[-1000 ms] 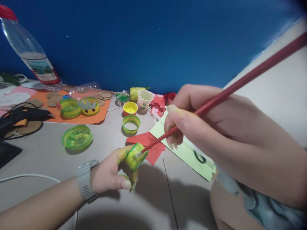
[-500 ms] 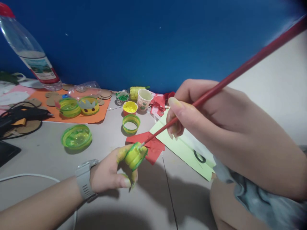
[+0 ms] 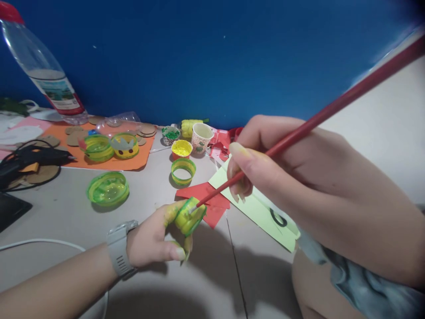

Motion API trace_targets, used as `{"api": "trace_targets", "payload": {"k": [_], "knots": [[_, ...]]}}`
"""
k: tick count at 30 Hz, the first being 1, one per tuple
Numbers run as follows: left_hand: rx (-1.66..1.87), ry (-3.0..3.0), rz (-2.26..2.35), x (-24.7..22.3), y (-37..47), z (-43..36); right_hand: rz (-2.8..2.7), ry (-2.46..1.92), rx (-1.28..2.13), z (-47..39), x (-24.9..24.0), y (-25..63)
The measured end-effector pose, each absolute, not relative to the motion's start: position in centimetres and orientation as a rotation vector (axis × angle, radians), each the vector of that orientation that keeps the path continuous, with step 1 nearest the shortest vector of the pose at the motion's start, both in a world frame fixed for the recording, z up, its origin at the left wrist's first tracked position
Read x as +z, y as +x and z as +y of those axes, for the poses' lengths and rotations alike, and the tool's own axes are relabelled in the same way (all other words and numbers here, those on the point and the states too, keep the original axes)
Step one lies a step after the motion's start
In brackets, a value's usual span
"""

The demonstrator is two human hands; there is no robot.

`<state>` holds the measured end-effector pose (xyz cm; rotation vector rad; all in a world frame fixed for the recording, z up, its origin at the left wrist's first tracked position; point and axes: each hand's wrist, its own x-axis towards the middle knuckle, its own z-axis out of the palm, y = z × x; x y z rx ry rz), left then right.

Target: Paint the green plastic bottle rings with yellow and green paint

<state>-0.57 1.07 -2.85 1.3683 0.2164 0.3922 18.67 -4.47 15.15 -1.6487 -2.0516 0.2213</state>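
My left hand [image 3: 159, 237], with yellow paint smears on its fingers, holds a small yellow ring with green edges [image 3: 190, 218]; some fingers are hidden behind or inside it. In my right hand [image 3: 265, 168] is a long red paintbrush [image 3: 299, 133], gripped between thumb and fingers. The brush tip touches the yellow outer surface of the ring. Just beyond stands another yellow-green ring [image 3: 183, 171]. A paper cup of yellow paint [image 3: 181, 149] and a cup of green paint [image 3: 171, 135] sit behind it. To the left lies a green-yellow painted dish-like piece [image 3: 108, 189].
A tilted water bottle [image 3: 49, 79] stands at the back left by the blue wall. Two decorated rings rest on orange paper [image 3: 139, 157]. A black glue gun [image 3: 43, 155] with its cable lies left. Red paper [image 3: 212, 208], light green paper [image 3: 255, 212] and a patterned cup [image 3: 202, 138] are near.
The brush tip has shifted slightly left and down across the ring's yellow surface. My right hand has lowered a little with it. The left hand still holds the ring in nearly the same place.
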Motion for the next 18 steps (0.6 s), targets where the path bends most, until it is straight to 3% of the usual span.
{"api": "trace_targets", "payload": {"k": [18], "knots": [[0.377,1.361,0.228,-3.05,-0.73,1.03,-2.014,-1.691,0.134,-4.56,15.08,18.69]]}}
